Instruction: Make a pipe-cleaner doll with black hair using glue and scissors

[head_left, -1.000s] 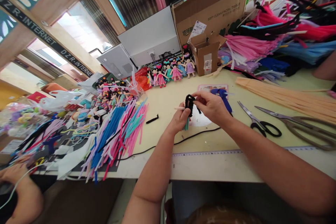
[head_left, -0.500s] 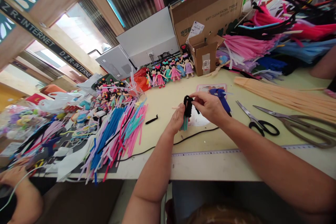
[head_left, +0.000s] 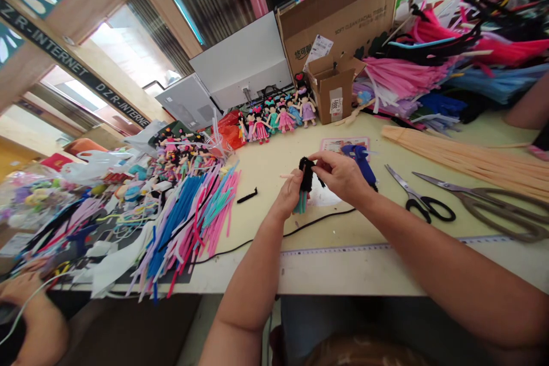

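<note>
Between my hands is a small pipe-cleaner doll [head_left: 306, 176] with black hair on top and a teal striped lower part. My left hand [head_left: 290, 191] is closed round its left side. On the other side, the thumb and fingers of my right hand [head_left: 338, 174] pinch the doll's black hair near the top. A short black strand hangs below those right fingertips. Just beyond my right hand lies a blue glue gun [head_left: 361, 163], partly covered by the hand. A bent black pipe-cleaner piece [head_left: 247, 195] rests on the table to the left.
Small scissors [head_left: 422, 197] and large shears [head_left: 484, 197] lie to the right, below a peach pipe-cleaner bundle [head_left: 463, 157]. Coloured pipe cleaners [head_left: 184, 217] cover the left. Finished dolls [head_left: 278, 117] stand behind, beside a small carton [head_left: 337, 91]. A black cord [head_left: 274, 238] crosses in front. Another person's hand [head_left: 23, 286] is at far left.
The doll has turned slightly in my hands, and its black hair now looks fuller and lies flatter. Both hands stay in nearly the same place.
</note>
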Motion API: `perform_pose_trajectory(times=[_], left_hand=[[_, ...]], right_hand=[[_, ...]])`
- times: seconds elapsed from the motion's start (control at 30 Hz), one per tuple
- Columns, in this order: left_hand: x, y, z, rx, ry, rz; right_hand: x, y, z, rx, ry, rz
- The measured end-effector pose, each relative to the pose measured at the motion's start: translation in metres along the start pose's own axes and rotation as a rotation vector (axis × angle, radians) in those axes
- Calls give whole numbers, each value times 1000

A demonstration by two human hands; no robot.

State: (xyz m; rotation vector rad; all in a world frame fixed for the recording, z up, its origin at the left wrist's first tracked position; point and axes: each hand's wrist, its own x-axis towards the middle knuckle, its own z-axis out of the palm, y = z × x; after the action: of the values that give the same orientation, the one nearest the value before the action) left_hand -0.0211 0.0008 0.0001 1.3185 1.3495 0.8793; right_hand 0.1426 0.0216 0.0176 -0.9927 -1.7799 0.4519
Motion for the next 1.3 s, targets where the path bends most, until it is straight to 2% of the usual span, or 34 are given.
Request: perform_pose_trajectory(times=[0.7,1.3], left_hand=[[2,2,1,-83,-54,75],[5,0,-1,-194,-89,47]], right_hand=[[0,4,1,-11,11,-17],[0,3,-4,-51,28,-50]])
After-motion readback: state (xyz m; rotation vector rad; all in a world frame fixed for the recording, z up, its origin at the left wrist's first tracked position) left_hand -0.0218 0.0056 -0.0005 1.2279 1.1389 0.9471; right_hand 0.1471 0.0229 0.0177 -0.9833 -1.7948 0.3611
